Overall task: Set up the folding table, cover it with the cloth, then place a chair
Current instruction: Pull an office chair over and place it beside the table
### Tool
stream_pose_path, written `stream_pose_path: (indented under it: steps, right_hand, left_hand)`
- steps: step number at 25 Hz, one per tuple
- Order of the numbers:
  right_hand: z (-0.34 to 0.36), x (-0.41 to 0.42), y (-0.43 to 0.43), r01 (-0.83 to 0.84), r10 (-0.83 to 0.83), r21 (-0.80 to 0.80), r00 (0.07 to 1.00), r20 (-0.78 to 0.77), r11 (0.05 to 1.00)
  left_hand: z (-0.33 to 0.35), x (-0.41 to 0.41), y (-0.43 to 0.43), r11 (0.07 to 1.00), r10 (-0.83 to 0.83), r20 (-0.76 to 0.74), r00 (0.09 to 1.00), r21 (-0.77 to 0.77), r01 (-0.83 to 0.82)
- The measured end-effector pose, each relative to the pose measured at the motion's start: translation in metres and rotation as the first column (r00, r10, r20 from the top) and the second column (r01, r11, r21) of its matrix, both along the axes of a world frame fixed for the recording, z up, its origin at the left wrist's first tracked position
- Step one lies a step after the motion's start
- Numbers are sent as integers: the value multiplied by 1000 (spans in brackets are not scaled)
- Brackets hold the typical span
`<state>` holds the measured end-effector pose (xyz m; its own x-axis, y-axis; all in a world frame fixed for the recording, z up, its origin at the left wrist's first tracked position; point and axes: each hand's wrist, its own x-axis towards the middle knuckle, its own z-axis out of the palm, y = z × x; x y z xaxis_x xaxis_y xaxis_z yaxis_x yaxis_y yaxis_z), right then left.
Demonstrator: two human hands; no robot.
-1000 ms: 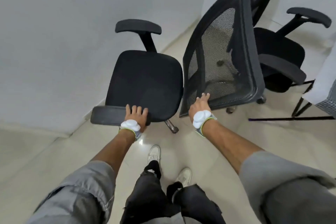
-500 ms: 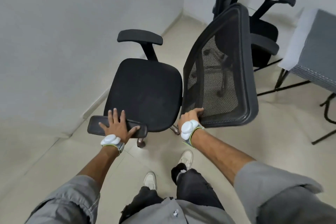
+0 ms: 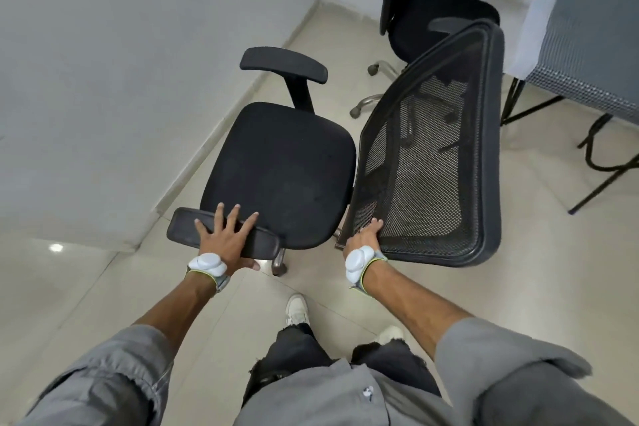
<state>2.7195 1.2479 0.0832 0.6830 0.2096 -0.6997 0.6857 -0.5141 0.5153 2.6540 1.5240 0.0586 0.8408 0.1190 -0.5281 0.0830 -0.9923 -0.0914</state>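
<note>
A: Where is the chair (image 3: 281, 169)?
B: Centre of the frame — black seat facing up, mesh backrest (image 3: 428, 162) leaning to the right of the seat, one armrest (image 3: 285, 63) standing above the seat toward the upper middle.

A: And the hands?
B: The left hand (image 3: 225, 239) lies on the near armrest (image 3: 221, 233) at lower left of the seat. Its grip is spread: fingers splayed flat over the pad, thumb tucked at the pad's near edge. The right hand (image 3: 367, 239) is at the lower left corner of the backrest frame, fingers curled over that edge, so its grip is pressed onto the frame. Each wrist carries a white band device.

A: What else is around?
B: A second chair (image 3: 446, 10) sits at upper middle right, behind the backrest. At the upper right edge stands the bench (image 3: 587, 55), covered by a grey patterned cloth (image 3: 587, 28) with a white border, its thin black legs on the pale tiled floor (image 3: 86, 287). A plain grey wall (image 3: 121, 62) fills the upper left. At the bottom — grey sleeves, dark trousers and two white shoes.
</note>
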Motion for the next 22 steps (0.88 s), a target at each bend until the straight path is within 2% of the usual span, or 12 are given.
stream_pose_path:
  steps: [3, 5, 11, 17, 22]
  right_hand:
    - [4, 1, -16, -51, 52, 19, 997, -63, 999]
    - [3, -1, -26, -56, 58, 37, 997, -49, 998]
    - [7, -25, -87, -20, 20, 4, 997, -79, 1000]
    - [19, -78, -202, 188, -186, 9, 976, -115, 982]
    - [39, -132, -316, 441, -437, 28, 895, -89, 897]
  left_hand:
    - [-2, -11, -20, 1000, 10, 10, 1000, -15, -10]
    - [-2, -13, -29, 1000, 1, 10, 1000, -26, -1]
    - [-1, -26, -90, 996, -89, -30, 996, -28, 88]
    - [-2, -35, -197, 958, -285, 9, 959, -38, 285]
    - [0, -13, -316, 831, -552, 29, 833, -58, 553]
